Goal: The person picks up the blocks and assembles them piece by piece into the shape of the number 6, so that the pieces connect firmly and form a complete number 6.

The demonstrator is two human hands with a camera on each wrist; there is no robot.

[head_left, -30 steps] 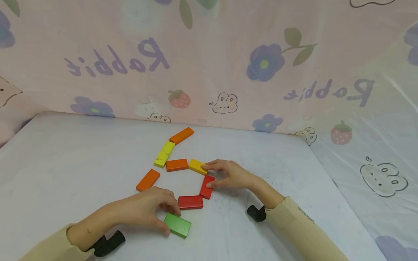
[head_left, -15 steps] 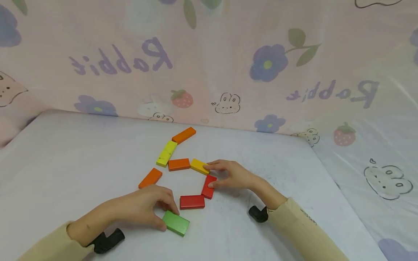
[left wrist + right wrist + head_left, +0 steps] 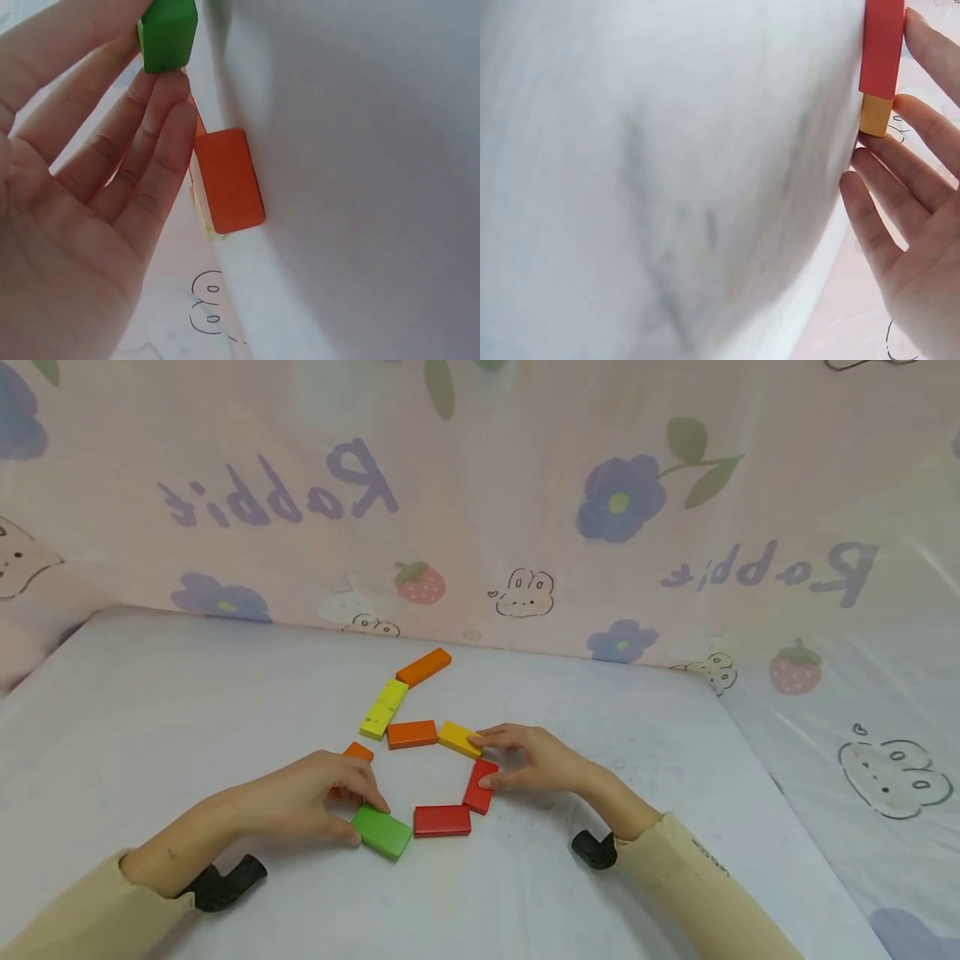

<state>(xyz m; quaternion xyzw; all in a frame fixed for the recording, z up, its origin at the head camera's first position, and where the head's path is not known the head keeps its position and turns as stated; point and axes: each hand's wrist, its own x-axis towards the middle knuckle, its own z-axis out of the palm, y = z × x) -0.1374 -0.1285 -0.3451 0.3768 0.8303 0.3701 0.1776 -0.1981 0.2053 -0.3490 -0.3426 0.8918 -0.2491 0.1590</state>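
Observation:
In the head view my left hand (image 3: 303,797) pinches a green block (image 3: 382,832) by its near-left side, thumb below and fingers above. The left wrist view shows that green block (image 3: 166,37) at the fingertips. Just left of a lying red block (image 3: 442,821), it seems to touch or nearly touch it. My right hand (image 3: 543,760) rests with its index finger on a yellow block (image 3: 459,738) and its thumb on a second red block (image 3: 481,786). In the right wrist view its fingers are loosely spread beside the red block (image 3: 882,49) and the yellow block (image 3: 875,114).
An orange block (image 3: 412,735) adjoins the yellow one. Beyond it lie a lime-yellow block (image 3: 384,709) and a far orange block (image 3: 423,667). Another orange block (image 3: 359,752) is partly hidden behind my left hand. A printed cloth (image 3: 480,510) hangs behind the white table (image 3: 600,893).
My left hand has carried the green block away from me and a little left, beside the red block. My right hand has stayed on the yellow and red blocks.

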